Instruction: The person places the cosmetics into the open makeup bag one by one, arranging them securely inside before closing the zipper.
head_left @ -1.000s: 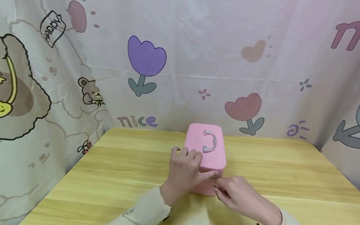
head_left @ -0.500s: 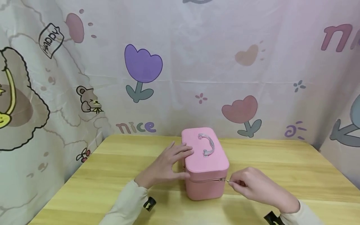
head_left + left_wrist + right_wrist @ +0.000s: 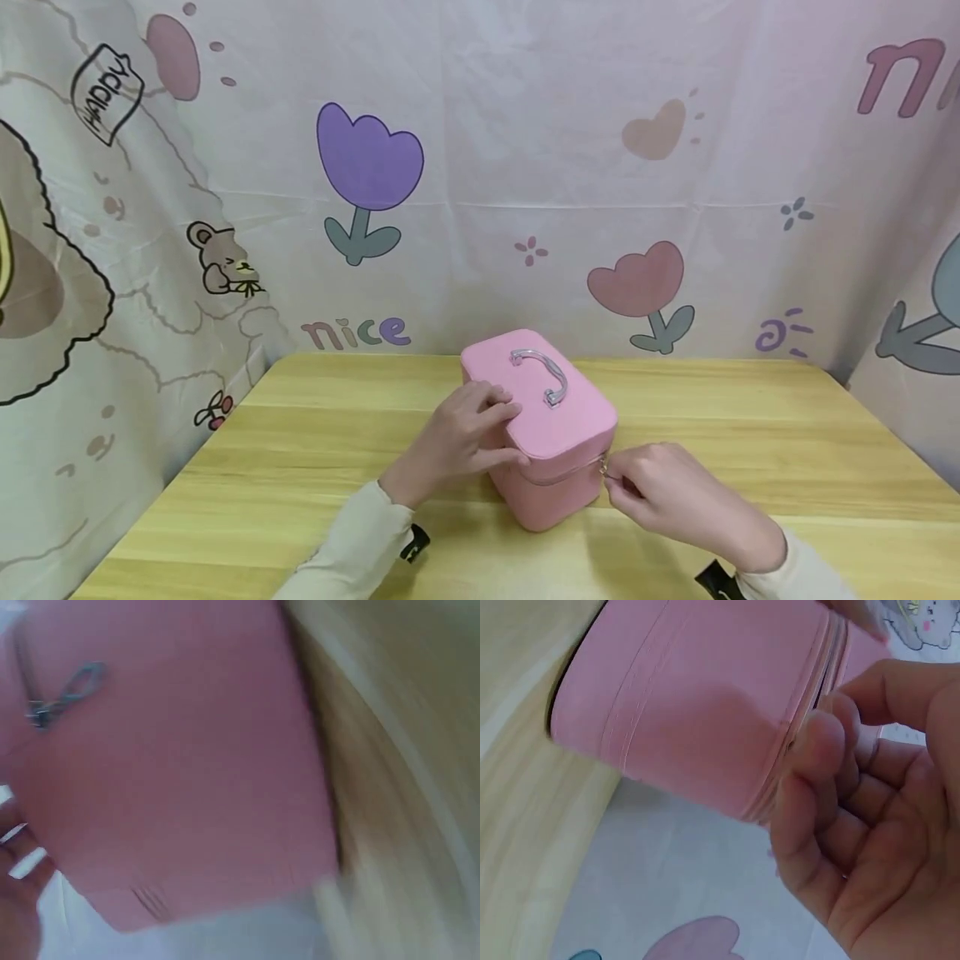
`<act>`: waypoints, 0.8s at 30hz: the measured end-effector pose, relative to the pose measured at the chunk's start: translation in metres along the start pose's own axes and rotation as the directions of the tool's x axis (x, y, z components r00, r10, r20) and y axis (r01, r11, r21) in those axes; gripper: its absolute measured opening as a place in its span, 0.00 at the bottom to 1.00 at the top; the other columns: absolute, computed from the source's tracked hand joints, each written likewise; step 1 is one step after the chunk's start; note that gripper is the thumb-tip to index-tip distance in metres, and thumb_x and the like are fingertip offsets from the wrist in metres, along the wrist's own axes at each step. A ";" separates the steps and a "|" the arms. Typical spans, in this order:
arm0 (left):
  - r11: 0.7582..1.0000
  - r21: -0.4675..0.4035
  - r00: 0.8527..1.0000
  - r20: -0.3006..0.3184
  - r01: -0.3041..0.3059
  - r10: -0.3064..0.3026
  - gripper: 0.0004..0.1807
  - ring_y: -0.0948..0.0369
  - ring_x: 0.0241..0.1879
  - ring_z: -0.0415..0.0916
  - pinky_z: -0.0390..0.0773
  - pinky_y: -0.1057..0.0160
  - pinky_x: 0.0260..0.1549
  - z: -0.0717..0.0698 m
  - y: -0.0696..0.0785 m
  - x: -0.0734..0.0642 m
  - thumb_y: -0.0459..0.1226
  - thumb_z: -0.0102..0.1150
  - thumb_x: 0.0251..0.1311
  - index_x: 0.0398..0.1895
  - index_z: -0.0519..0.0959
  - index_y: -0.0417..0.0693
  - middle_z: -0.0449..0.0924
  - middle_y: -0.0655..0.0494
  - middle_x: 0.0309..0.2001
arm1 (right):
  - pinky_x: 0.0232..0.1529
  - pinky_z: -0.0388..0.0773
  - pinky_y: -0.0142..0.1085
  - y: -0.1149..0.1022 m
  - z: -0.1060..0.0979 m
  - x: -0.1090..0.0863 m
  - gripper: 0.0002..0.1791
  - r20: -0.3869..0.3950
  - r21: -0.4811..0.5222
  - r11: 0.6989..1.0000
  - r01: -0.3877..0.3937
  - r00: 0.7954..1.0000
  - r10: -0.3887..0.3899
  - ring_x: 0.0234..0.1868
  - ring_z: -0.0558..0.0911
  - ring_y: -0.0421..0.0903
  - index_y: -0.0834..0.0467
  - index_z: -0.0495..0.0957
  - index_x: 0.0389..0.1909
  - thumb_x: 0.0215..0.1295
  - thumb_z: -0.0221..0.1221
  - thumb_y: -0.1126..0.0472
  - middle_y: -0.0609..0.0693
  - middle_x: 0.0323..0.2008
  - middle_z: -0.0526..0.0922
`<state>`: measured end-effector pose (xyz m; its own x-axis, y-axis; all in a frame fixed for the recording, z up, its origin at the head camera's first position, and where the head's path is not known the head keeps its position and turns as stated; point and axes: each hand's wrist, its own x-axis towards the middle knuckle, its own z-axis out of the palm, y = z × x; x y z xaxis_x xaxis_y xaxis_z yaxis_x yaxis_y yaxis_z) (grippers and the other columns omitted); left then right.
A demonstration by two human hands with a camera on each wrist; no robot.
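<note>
A pink zippered case (image 3: 558, 433) with a silver handle (image 3: 547, 371) on its lid stands at an angle on the wooden table. My left hand (image 3: 457, 437) rests on its left edge, fingers on the lid and thumb near the front seam. At the near right corner, my right hand (image 3: 667, 492) pinches a small metal zipper pull (image 3: 603, 467). The right wrist view shows that hand's thumb and index finger together beside the zipper (image 3: 799, 731), mostly hiding the pull. Another zipper pull (image 3: 82, 681) hangs loose on the case's side in the left wrist view.
The wooden table (image 3: 322, 433) extends around the case on both sides. A printed cloth (image 3: 480, 150) with flowers and letters hangs behind it and along the left and right sides.
My right hand has drawn the zipper pull along the front to the right corner. The case has turned, its far end swinging left. My left hand has shifted along the lid's left edge.
</note>
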<state>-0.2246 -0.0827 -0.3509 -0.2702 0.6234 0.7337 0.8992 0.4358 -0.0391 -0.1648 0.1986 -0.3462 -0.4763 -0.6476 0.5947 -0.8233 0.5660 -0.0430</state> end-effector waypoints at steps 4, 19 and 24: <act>0.993 -0.072 0.995 -0.037 0.090 -0.093 0.28 0.59 0.40 0.68 0.71 0.62 0.44 -0.001 0.007 0.003 0.51 0.74 0.38 0.42 0.84 0.43 0.74 0.55 0.38 | 0.18 0.50 0.18 -0.010 0.007 0.005 0.20 -0.039 0.032 0.998 0.060 0.997 -0.059 0.19 0.53 0.23 0.45 0.61 0.16 0.46 0.61 0.69 0.30 0.16 0.55; 0.899 0.233 0.914 -0.261 0.371 -0.309 0.28 0.60 0.27 0.61 0.62 0.65 0.30 0.042 0.064 0.047 0.62 0.74 0.30 0.20 0.77 0.51 0.66 0.61 0.22 | 0.16 0.51 0.20 -0.019 0.023 0.001 0.18 -0.146 -0.045 0.998 -0.039 0.989 0.032 0.18 0.56 0.25 0.45 0.66 0.18 0.49 0.63 0.68 0.29 0.17 0.57; 0.823 0.394 0.911 -0.220 0.409 -0.348 0.33 0.63 0.25 0.65 0.62 0.67 0.26 0.048 0.066 0.074 0.71 0.68 0.24 0.13 0.73 0.55 0.64 0.64 0.17 | 0.14 0.56 0.25 -0.014 0.037 0.001 0.16 -0.235 -0.072 0.987 -0.144 0.964 0.123 0.17 0.58 0.28 0.49 0.68 0.20 0.48 0.64 0.71 0.33 0.16 0.61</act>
<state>-0.2017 0.0233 -0.3318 -0.4834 0.2741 0.8314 0.4941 0.8694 0.0007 -0.1649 0.1709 -0.3751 -0.4885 -0.4349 0.7565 -0.7219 0.6884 -0.0704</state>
